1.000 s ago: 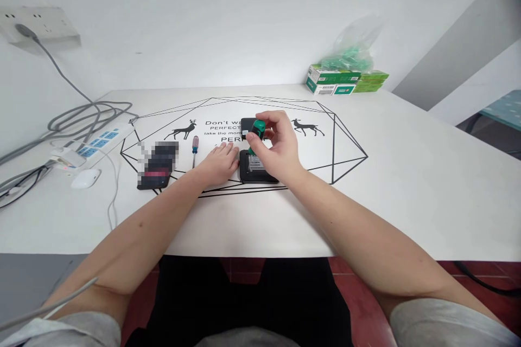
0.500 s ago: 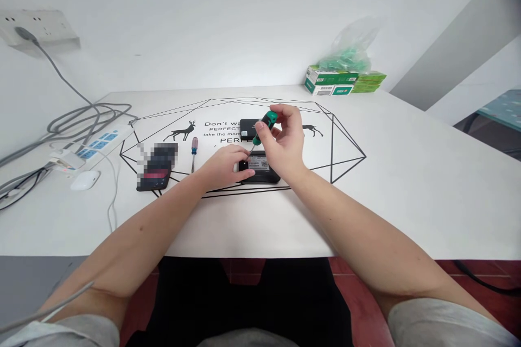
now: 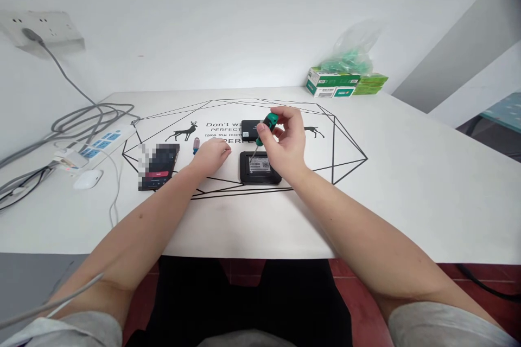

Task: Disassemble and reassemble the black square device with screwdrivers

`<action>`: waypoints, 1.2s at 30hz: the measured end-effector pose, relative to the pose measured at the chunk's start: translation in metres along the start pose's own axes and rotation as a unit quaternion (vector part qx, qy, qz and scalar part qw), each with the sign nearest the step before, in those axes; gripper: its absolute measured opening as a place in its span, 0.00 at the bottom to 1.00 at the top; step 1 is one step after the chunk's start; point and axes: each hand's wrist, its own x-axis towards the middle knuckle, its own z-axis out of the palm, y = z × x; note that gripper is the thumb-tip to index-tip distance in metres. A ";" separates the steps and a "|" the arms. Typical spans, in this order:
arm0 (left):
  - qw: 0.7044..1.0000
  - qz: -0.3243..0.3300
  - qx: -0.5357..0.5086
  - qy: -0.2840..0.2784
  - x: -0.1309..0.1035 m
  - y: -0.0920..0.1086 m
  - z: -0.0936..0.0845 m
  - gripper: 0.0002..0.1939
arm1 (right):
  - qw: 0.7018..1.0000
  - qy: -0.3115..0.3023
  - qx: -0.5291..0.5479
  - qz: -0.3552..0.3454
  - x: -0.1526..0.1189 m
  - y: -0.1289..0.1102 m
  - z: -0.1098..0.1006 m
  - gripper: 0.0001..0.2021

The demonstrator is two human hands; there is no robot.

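My right hand (image 3: 287, 138) grips a screwdriver (image 3: 270, 120) with a green and black handle, its shaft slanting down to the left. The tip is over a black square box (image 3: 268, 178) with a white printed label, lying on the table; whether it touches cannot be made out. Behind it lies a second dark, flat piece (image 3: 249, 129), partly covered by my right hand. My left hand (image 3: 211, 156) is apart from the box, to its left, with fingers pressed together; anything between them is too small or hidden. A second screwdriver (image 3: 196, 144) is partly hidden behind my left hand.
A phone (image 3: 163, 165), blurred over, lies left of my left forearm. Farther left are a white earphone case (image 3: 88, 179), a power strip (image 3: 100, 143) and coiled grey cables (image 3: 81, 116). Green and white boxes (image 3: 334, 84) with a plastic bag (image 3: 352, 51) stand against the wall.
My left hand has come off the black box and moved left with its fingers together, now covering part of the second screwdriver. My right hand and its screwdriver have hardly moved.
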 end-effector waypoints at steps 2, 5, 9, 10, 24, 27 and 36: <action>0.999 -0.043 0.029 0.002 0.001 -0.007 -0.001 0.16 | 1.000 -0.005 0.008 0.000 0.000 -0.001 0.000 0.17; 0.995 -0.079 0.057 -0.013 0.003 -0.014 -0.002 0.15 | 1.000 -0.008 0.012 0.002 0.001 -0.002 0.000 0.16; 0.993 -0.101 0.064 0.000 0.003 -0.014 -0.002 0.17 | 1.000 -0.014 0.002 -0.003 0.002 -0.003 -0.001 0.16; 0.993 -0.101 0.058 0.007 0.002 -0.011 -0.002 0.19 | 1.000 -0.016 -0.003 -0.004 0.003 -0.003 -0.002 0.16; 0.980 0.082 -0.106 -0.146 -0.025 0.038 0.000 0.55 | 0.991 -0.001 -0.107 -0.075 0.019 0.018 -0.018 0.13; 0.980 0.091 -0.107 -0.141 -0.024 0.037 -0.001 0.54 | 0.990 0.002 -0.119 -0.072 0.020 0.024 -0.019 0.13; 0.982 0.092 -0.095 -0.133 -0.025 0.038 -0.008 0.55 | 0.992 -0.003 -0.115 -0.057 0.020 0.025 -0.019 0.13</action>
